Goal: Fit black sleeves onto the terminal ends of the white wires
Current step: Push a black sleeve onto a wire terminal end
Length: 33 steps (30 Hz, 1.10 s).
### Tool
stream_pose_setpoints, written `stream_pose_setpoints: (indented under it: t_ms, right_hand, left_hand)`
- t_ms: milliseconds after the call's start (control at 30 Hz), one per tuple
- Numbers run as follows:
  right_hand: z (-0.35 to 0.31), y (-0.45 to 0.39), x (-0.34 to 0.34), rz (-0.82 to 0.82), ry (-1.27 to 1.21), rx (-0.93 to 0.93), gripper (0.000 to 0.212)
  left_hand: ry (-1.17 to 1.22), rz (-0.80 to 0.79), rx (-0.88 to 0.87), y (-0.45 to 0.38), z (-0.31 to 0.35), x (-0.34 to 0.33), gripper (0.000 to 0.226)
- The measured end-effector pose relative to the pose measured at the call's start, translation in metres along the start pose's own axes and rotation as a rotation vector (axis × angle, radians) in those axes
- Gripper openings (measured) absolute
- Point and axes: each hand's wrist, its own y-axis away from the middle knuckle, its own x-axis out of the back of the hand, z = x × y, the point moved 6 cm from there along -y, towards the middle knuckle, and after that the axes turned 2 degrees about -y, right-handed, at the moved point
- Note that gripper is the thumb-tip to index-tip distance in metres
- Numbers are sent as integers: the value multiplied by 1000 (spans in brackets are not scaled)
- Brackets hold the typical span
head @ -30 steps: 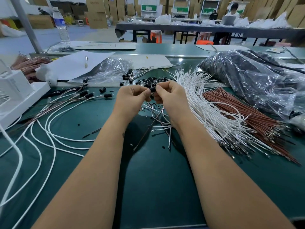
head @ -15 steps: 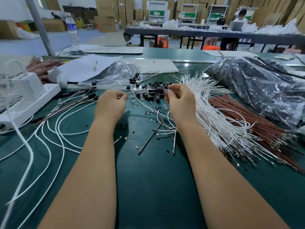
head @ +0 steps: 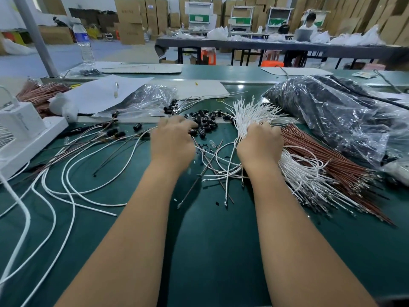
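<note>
A pile of loose black sleeves (head: pixel 204 122) lies on the green table (head: pixel 210 251) just beyond my hands. My left hand (head: pixel 172 145) reaches into the near left edge of that pile; its fingertips are blurred and hidden, so its hold is unclear. A thick bundle of white wires (head: pixel 252 111) fans out to the right. My right hand (head: pixel 261 145) rests on this bundle with fingers curled into the strands. White wires with black sleeves fitted (head: pixel 115 134) lie at the left.
Brown wires (head: pixel 332 156) lie beside the white bundle, under a large plastic bag of dark parts (head: pixel 345 116). A white power strip (head: pixel 26 140) sits at the left edge. A clear bag (head: pixel 150 100), paper sheets (head: pixel 104 94) and a water bottle (head: pixel 83 41) stand behind.
My hands have parted. The left one laid a sleeved wire off to the left, then moved to the sleeve pile; the right one moved right onto the white bundle.
</note>
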Motion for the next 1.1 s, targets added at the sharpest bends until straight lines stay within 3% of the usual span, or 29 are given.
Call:
stream_pose_setpoints:
  t_ms: [133, 300, 367, 433, 500, 567, 667, 767, 867, 967, 1100]
  right_hand:
    - [3, -1, 2, 47, -33, -5, 19]
    - [3, -2, 13, 222, -265, -46, 20]
    - [1, 0, 20, 326, -388, -52, 19]
    - [-8, 2, 22, 358, -459, 7, 17]
    - [-25, 7, 17, 298, -479, 155, 13]
    - [-46, 17, 10, 215, -496, 341, 10]
    - [-62, 27, 8, 164, -610, 489, 15]
    - [-52, 29, 17, 277, -675, 444, 14]
    - [-42, 29, 33, 537, -539, 355, 8]
    - [-19, 21, 48, 737, -584, 117, 13]
    - [13, 13, 51, 789, -625, -143, 19]
  left_hand:
    - [198, -301, -134, 8, 18, -30, 36]
    - [295, -316, -90, 6, 15, -34, 32]
    - [351, -284, -90, 7, 15, -32, 38]
    - [392, -146, -119, 6, 17, -24, 49]
    - [462, 23, -132, 4, 18, -10, 58]
    - [510, 95, -130, 1, 18, -2, 61]
    - [523, 111, -183, 3, 24, 1, 43]
    - [616, 144, -162, 7, 27, 8, 20]
    - [643, 143, -90, 5, 25, 9, 18]
    - [649, 37, -13, 3, 15, -3, 20]
    - [674, 57, 63, 1, -2, -6, 21]
